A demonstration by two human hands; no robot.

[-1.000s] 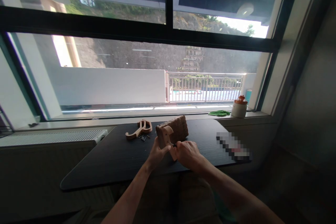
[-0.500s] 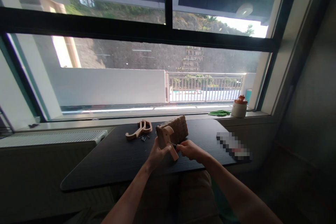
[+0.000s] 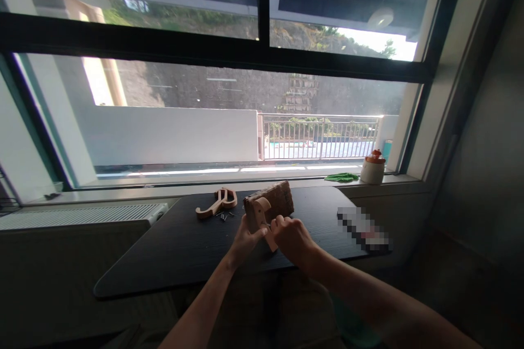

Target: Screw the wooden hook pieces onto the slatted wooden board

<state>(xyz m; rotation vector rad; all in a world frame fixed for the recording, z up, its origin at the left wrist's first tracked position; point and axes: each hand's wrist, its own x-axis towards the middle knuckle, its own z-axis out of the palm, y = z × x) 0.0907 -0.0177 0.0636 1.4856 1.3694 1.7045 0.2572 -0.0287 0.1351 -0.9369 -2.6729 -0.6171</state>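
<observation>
My left hand (image 3: pixel 244 239) grips a light wooden hook-shaped piece (image 3: pixel 258 215) and holds it against a brown wooden block (image 3: pixel 273 199) on the black table (image 3: pixel 176 251). My right hand (image 3: pixel 291 237) is closed around a thin dark tool whose tip touches the wooden piece; most of the tool is hidden in the fist. Another curved wooden piece (image 3: pixel 215 202) lies on the table to the left, with a few small dark screws (image 3: pixel 223 215) beside it.
A blurred-out flat object (image 3: pixel 363 227) lies at the table's right end. On the window sill stand a white jar with an orange lid (image 3: pixel 373 168) and a green cloth (image 3: pixel 341 177). A white radiator (image 3: pixel 82 214) runs along the left below the window.
My right hand drew back to the right half a second ago, showing the thin tool, and has now closed in on the wooden piece again. The left hand has kept its hold.
</observation>
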